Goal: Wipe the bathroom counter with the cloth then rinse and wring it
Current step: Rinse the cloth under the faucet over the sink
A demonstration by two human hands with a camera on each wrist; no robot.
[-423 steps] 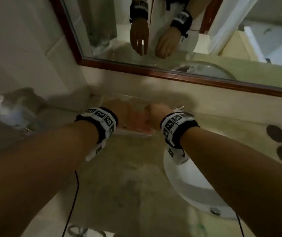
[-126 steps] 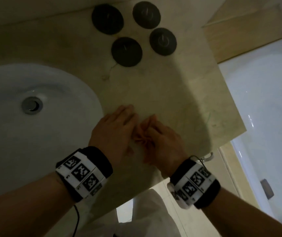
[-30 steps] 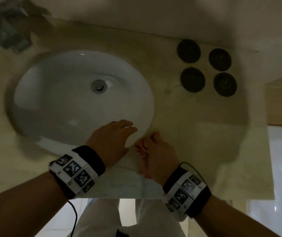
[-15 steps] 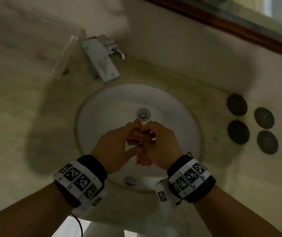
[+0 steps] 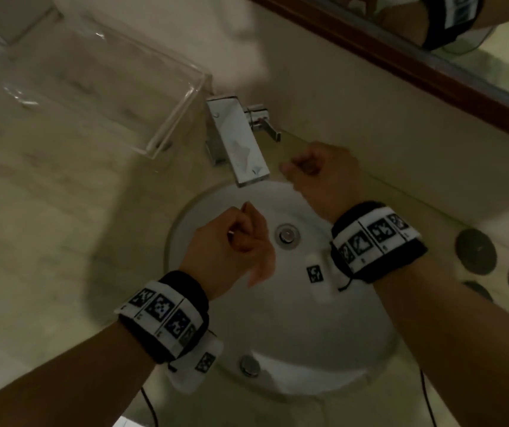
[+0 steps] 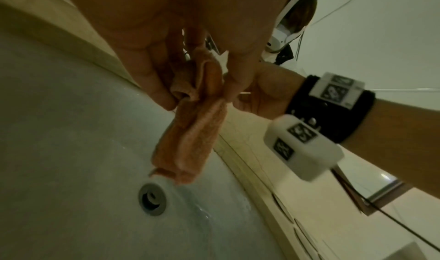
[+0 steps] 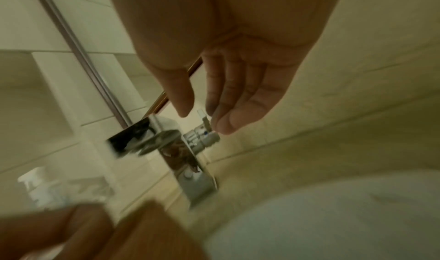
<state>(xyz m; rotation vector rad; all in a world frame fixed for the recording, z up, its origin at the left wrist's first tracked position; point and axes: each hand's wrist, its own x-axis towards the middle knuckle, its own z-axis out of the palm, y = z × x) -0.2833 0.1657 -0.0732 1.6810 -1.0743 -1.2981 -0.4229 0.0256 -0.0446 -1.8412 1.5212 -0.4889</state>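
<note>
Hanging from left hand (image 6: pixel 147 43) fingers (image 6: pixel 240 70), cloth (image 6: pixel 192 128) over sink (image 6: pixel 71 170)

Cloth (image 5: pixel 261 266) mostly hidden behind left hand (image 5: pixel 231 245); faucet (image 7: pixel 166 147) blurred.

The left hand (image 6: pixel 152 43) pinches a bunched, orange terry cloth (image 6: pixel 192 132) between thumb and fingers; it hangs over the white ceramic basin (image 6: pixel 59 151), its lower end just above the round metal drain (image 6: pixel 152 198). The right hand (image 6: pixel 264 94) is behind it.
</note>
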